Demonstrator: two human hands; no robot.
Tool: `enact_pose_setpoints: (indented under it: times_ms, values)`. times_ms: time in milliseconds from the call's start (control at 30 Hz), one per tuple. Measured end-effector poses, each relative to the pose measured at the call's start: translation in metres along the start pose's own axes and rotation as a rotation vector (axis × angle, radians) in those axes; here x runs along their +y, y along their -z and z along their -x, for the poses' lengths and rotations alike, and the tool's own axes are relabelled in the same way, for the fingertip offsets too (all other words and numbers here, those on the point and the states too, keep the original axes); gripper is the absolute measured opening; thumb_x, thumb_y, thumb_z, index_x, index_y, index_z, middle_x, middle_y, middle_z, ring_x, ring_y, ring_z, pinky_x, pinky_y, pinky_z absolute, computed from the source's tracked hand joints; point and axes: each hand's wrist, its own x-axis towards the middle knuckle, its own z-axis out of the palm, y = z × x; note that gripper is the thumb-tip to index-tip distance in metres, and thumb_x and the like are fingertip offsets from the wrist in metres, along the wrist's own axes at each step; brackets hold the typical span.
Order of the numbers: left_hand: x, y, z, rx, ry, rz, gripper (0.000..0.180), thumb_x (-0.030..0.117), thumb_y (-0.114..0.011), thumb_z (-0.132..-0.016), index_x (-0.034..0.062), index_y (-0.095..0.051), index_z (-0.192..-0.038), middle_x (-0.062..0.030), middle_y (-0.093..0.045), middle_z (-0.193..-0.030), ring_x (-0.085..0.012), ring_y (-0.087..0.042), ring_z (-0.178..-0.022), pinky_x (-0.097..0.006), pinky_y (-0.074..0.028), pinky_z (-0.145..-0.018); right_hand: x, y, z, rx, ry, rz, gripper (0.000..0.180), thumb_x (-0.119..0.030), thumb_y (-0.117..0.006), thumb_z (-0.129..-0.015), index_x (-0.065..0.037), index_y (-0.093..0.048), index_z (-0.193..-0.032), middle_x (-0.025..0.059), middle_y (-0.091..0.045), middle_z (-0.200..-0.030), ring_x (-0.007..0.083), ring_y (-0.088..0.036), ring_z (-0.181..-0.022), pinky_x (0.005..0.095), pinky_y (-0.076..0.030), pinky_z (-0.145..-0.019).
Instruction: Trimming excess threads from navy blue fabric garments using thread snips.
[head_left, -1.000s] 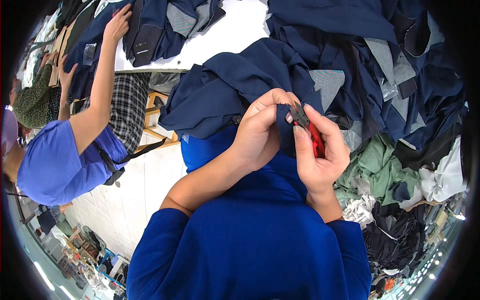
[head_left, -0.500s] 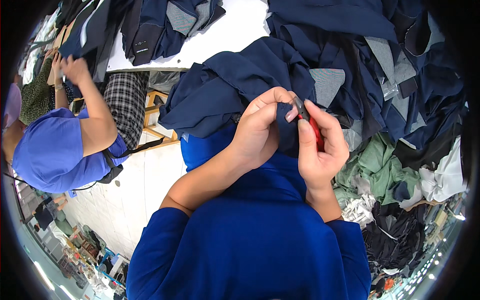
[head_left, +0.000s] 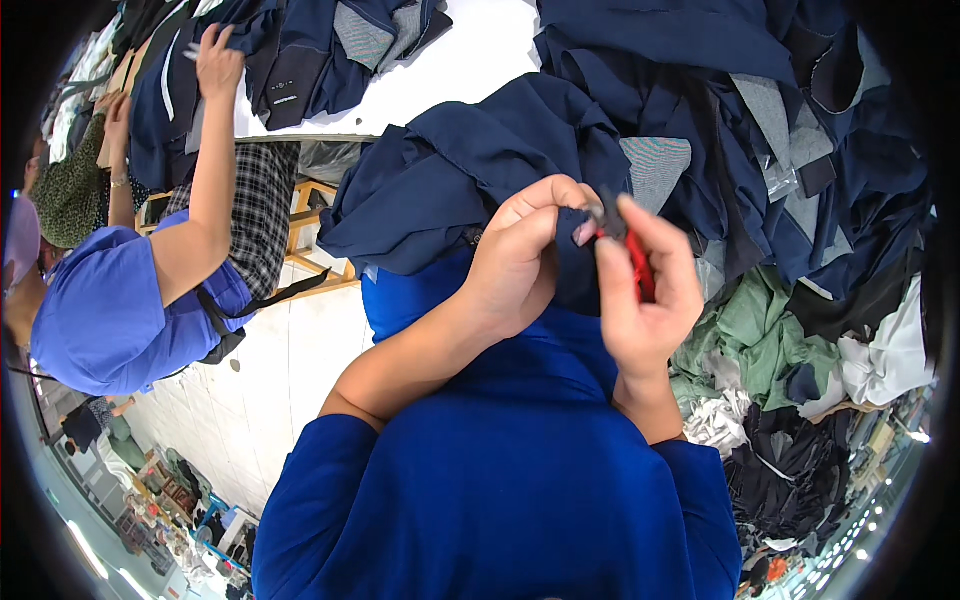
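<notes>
The left hand's (head_left: 515, 260) fingers pinch the navy cloth (head_left: 573, 270), its edge raised just left of the red-handled snips (head_left: 640, 268). The right hand (head_left: 650, 300), nearer the snips, has its fingers curled around them; their long axis slants up and leftward from palm to blades, the tips close by the left fingertips, though blur hides whether the blades meet. Clear plastic (head_left: 779, 182), perhaps a bag, lies among navy garments (head_left: 670, 45) heaped rightward on the worktop (head_left: 485, 50); its contents I cannot tell.

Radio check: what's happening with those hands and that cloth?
Left hand pinching navy cloth. Right hand holding red snips close beside it, blades blurred. Nothing seen blocking either hand.
</notes>
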Motion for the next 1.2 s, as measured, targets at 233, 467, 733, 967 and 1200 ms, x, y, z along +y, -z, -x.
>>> enact_pose_setpoints:
  times_ms: [233,467,733,967,1200]
  values:
    - [0.011,-0.009,0.007,0.044,0.186,-0.111,0.016,0.001,-0.041,-0.083,0.0029,-0.056,-0.078,-0.0023,-0.057,-0.082,-0.0062,-0.051,-0.075,-0.020,-0.041,-0.071,0.009,0.002,-0.009,-0.225,0.081,-0.253,0.043,0.011,-0.067,-0.069,0.003,-0.059,-0.110,0.0074,-0.062,-0.092,0.0060,-0.055,-0.078,0.0174,-0.043,-0.067]
    - [0.008,0.008,0.005,-0.137,0.370,-0.029,0.018,0.002,-0.041,-0.083,0.0002,-0.058,-0.080,-0.0014,-0.057,-0.078,-0.0063,-0.050,-0.067,-0.019,-0.041,-0.063,0.043,0.024,-0.014,0.123,-0.143,-0.648,0.014,-0.010,-0.060,-0.086,0.003,-0.061,-0.088,0.0009,-0.054,-0.065,0.0042,-0.046,-0.055,0.0177,-0.035,-0.050]
    - [0.013,0.002,0.004,-0.060,0.368,-0.092,0.015,0.002,-0.041,-0.081,0.0014,-0.056,-0.078,-0.0013,-0.055,-0.071,-0.0067,-0.048,-0.064,-0.019,-0.038,-0.062,0.048,0.019,-0.035,0.348,-0.158,-0.515,0.020,-0.015,-0.050,-0.094,0.004,-0.058,-0.095,-0.0058,-0.040,-0.058,0.0010,-0.029,-0.049,0.0201,-0.020,-0.046]
    - [0.029,0.003,-0.002,-0.015,0.238,-0.336,0.018,0.001,-0.044,-0.080,-0.0019,-0.059,-0.091,-0.0017,-0.056,-0.091,-0.0069,-0.051,-0.088,-0.019,-0.039,-0.080,0.019,0.000,-0.008,-0.114,-0.310,-0.408,0.026,0.001,-0.066,-0.080,0.006,-0.062,-0.105,0.0061,-0.065,-0.092,0.0069,-0.058,-0.080,0.0183,-0.045,-0.075]
    - [0.032,0.011,-0.001,-0.136,-0.339,-1.116,0.014,0.001,-0.059,-0.081,-0.0019,-0.059,-0.095,-0.0061,-0.051,-0.109,-0.0123,-0.051,-0.097,-0.025,-0.040,-0.087,0.016,-0.006,-0.008,0.078,-0.206,-0.222,0.006,-0.001,-0.066,-0.082,0.002,-0.063,-0.086,-0.0014,-0.061,-0.076,0.0018,-0.050,-0.065,0.0145,-0.039,-0.060]
